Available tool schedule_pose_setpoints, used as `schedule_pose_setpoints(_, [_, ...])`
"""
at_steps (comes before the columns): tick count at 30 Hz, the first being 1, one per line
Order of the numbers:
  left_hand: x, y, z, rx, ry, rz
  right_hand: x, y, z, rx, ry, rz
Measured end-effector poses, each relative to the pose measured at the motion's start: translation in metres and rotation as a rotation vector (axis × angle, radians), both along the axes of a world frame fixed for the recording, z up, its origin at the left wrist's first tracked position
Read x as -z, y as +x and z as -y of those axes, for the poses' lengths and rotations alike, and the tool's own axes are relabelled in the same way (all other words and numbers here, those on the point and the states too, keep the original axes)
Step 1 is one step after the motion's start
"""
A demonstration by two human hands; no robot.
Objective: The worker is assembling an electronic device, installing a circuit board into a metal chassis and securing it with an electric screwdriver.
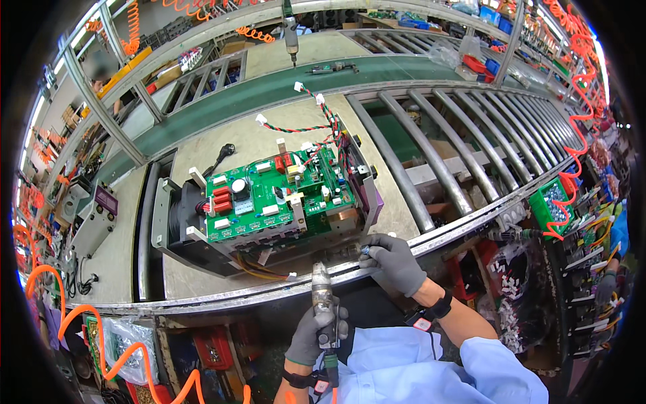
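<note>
My left hand (311,337), in a grey glove, is wrapped round a pneumatic screwdriver (322,286) whose metal nose points up toward the bench edge. My right hand (397,264), gloved too, has thumb and fingers pinched together just beyond that edge; what lies in the pinch is too small to make out. Beside those fingertips stands an opened electrical unit (180,222) with a black front end. On top of it sits a green circuit board (266,195) with red and white parts. Red, black and green twisted wires (316,126) with white plugs rise from its far end.
Metal rollers (464,148) run off to the right. A second unit (94,215) stands at the left. Another screwdriver (291,37) hangs above the green belt (269,81). Orange coiled hoses (81,313) cross the lower left. A green bin (553,202) sits at the right.
</note>
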State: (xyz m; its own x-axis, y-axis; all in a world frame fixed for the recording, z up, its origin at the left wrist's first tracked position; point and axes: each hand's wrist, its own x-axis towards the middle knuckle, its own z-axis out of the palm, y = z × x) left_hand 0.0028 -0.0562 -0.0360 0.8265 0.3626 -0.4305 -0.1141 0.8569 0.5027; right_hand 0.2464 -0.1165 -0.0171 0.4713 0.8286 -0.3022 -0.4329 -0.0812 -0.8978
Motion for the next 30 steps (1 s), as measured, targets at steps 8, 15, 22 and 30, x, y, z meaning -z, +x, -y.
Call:
schedule_pose_setpoints(8, [0.008,-0.003,-0.002,0.016,0.006,0.042,0.007,-0.009,-0.007,0.030,-0.066,0.520])
schedule_pose_setpoints(15, [0.009,-0.005,-0.007,0.065,0.006,0.065,-0.008,-0.010,-0.003,0.035,-0.136,0.752])
schedule_pose_setpoints(22, [0.013,-0.006,-0.012,0.128,0.037,0.094,-0.005,-0.004,-0.006,0.005,-0.163,0.680])
schedule_pose_setpoints(30, [0.004,-0.007,-0.004,0.084,0.068,0.127,-0.013,-0.016,-0.008,0.110,-0.044,0.431])
